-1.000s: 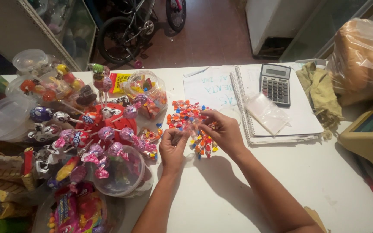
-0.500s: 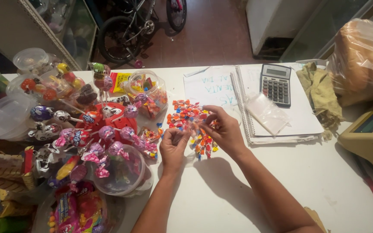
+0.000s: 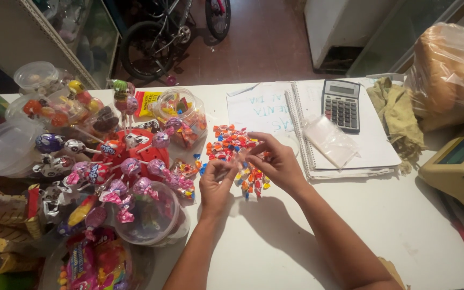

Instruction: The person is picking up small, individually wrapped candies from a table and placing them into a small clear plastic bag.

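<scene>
Where glossy wrapped candies (image 3: 232, 147) heap, hands pinch

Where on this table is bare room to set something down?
Bare white table lies right of the right hand, below the notebook and left of the scale. Left of the left hand, lollipops and tubs crowd it.
</scene>
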